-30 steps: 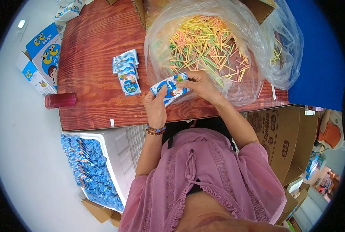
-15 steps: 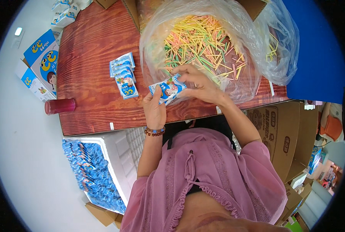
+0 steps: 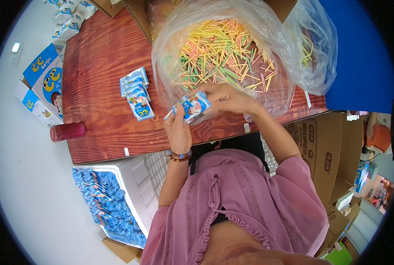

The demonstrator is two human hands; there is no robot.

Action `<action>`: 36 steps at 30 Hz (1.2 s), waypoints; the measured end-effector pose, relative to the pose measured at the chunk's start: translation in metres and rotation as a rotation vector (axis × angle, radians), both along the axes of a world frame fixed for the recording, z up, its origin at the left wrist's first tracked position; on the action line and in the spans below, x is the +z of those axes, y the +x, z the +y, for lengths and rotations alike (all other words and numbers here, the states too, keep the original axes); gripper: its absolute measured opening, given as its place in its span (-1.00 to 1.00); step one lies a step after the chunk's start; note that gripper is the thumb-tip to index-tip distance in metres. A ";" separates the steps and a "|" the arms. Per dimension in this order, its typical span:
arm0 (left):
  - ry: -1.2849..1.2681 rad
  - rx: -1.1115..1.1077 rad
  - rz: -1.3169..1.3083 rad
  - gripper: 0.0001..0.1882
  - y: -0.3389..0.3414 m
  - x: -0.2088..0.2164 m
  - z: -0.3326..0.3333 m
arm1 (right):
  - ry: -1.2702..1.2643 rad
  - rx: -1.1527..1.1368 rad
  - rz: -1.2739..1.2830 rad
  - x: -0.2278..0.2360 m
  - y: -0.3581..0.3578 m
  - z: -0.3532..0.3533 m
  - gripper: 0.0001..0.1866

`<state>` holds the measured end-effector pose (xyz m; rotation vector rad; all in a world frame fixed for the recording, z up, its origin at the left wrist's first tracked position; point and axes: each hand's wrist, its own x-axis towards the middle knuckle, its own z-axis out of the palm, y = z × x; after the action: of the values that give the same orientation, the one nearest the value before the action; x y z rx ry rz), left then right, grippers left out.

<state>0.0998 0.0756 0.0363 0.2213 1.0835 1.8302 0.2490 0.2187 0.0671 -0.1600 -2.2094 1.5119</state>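
My left hand (image 3: 178,129) pinches a small blue-and-white snack packet (image 3: 193,107) by its left end, above the front part of the table. At the packet's right end, the fingers of my right hand (image 3: 233,100) are drawn together on it; their tips are partly hidden. Just left of my hands, a short overlapping row of matching packets (image 3: 139,106) lies on the wood. Beyond my right hand, a large clear plastic bag (image 3: 168,48) spreads open with many thin yellow, pink and green sticks (image 3: 223,53) inside.
A red-brown wooden table (image 3: 97,79) carries it all. A pink-red cup (image 3: 68,131) stands at its left edge, near printed boxes (image 3: 44,81). Below left, a white foam box (image 3: 128,194) holds many blue packets (image 3: 106,203). Cardboard cartons (image 3: 318,150) stand at the right.
My right hand's fingers, spread apart before, have come closer together at the packet's right end. The packet has tilted slightly in my left hand. The whole view has shifted a little.
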 end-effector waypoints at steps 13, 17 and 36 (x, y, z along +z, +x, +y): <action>0.003 0.028 -0.002 -0.81 -0.002 -0.001 -0.006 | 1.012 -0.900 -0.619 -0.006 -0.075 0.150 -0.64; -0.009 0.015 -0.029 -0.82 -0.005 0.001 -0.007 | 0.950 -0.912 -0.501 -0.040 -0.096 0.179 -0.70; -0.014 0.005 -0.034 -0.84 -0.003 -0.003 -0.007 | 1.809 -1.177 -0.856 -0.066 -0.119 0.181 -0.49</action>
<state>0.0969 0.0691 0.0336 0.1782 1.0739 1.8242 0.1302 0.3996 0.0015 -1.2264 -2.2313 -1.4057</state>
